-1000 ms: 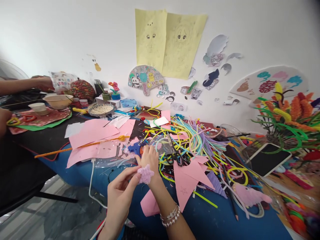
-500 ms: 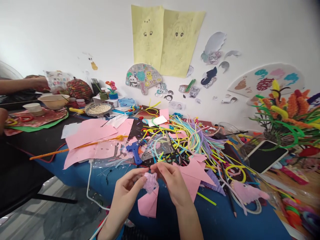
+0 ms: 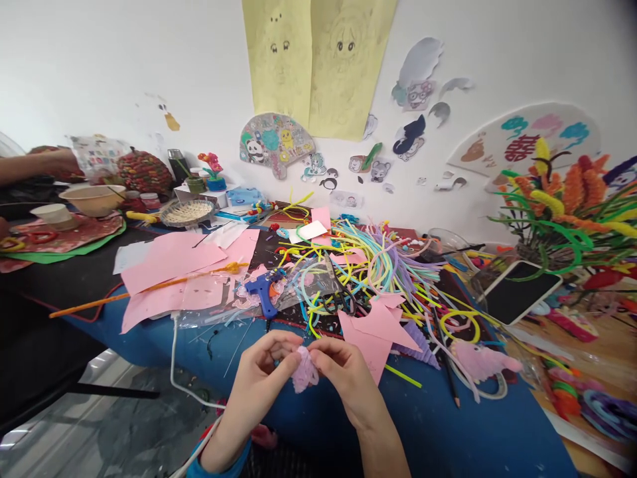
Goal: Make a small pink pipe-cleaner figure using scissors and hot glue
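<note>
A small lilac fuzzy piece (image 3: pixel 304 375), apparently bent from chenille stem, is pinched between my two hands in front of the table edge. My left hand (image 3: pixel 271 372) grips its left side with thumb and fingers. On the right side, my right hand (image 3: pixel 343 378) closes thumb and forefinger on its upper part. Beyond my hands lies a blue hot glue gun (image 3: pixel 263 290), its nozzle end over a clear plastic bag. Black-handled scissors (image 3: pixel 343 292) rest among the stems to the right of it. Pink paper (image 3: pixel 365 342) lies just past my right hand.
A heap of coloured chenille stems (image 3: pixel 393 252) covers the table's middle. Farther right are a phone (image 3: pixel 522 292), a pencil (image 3: pixel 454 385) and a pink fuzzy figure (image 3: pixel 485 360). A white cable (image 3: pixel 174 358) hangs off the front edge. Another person's arm (image 3: pixel 37 166) reaches in at far left.
My right hand has come in and now pinches the lilac piece. The pink paper scrap below my hands is no longer visible. The whole view has shifted slightly.
</note>
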Demonstrator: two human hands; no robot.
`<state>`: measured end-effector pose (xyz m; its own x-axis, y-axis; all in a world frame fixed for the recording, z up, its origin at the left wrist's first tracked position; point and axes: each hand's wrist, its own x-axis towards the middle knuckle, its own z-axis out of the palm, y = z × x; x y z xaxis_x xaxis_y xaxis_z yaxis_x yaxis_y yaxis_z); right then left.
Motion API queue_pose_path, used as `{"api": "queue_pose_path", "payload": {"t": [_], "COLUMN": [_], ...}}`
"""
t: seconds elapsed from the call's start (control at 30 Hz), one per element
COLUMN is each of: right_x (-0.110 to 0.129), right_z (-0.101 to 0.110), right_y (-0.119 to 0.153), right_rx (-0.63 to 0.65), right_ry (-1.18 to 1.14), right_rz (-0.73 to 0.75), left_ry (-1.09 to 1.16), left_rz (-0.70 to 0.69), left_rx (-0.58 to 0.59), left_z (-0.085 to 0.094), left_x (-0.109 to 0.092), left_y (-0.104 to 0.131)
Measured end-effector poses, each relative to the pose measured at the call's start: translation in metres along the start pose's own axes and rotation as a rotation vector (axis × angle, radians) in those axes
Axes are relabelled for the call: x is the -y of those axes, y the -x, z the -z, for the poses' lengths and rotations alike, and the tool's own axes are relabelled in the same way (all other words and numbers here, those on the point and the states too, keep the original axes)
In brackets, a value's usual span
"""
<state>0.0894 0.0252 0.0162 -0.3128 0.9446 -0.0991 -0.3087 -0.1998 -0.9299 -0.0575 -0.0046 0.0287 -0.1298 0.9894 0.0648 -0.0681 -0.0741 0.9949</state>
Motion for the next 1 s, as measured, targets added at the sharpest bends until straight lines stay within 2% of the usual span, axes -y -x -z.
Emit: {"api": "queue_pose_path", "payload": {"t": [0.2, 0.47, 0.63, 1.0], "right_x": [0.000, 0.005, 0.008, 0.010], "right_z": [0.007, 0.000, 0.000, -0.012], "right_y": [0.007, 0.027, 0.034, 0.044], "right_rx": [-0.018, -0.128, -0.126, -0.228], "right_ry": [0.158, 0.434, 0.462, 0.594], "right_rz": [0.099, 0.327, 0.375, 0.578], "left_ry": [-0.004, -0.026, -0.105, -0.219], "left_rz": [-0.004, -0.068, -0.148, -0.286], "left_rx": [0.012, -0.031, -0.069, -0.142], "left_z": [-0.006, -0.012, -0.013, -0.016], "left_x": [-0.003, 0.000, -0.001, -0.001], "left_y": [0.002, 0.011, 0.015, 0.026]}}
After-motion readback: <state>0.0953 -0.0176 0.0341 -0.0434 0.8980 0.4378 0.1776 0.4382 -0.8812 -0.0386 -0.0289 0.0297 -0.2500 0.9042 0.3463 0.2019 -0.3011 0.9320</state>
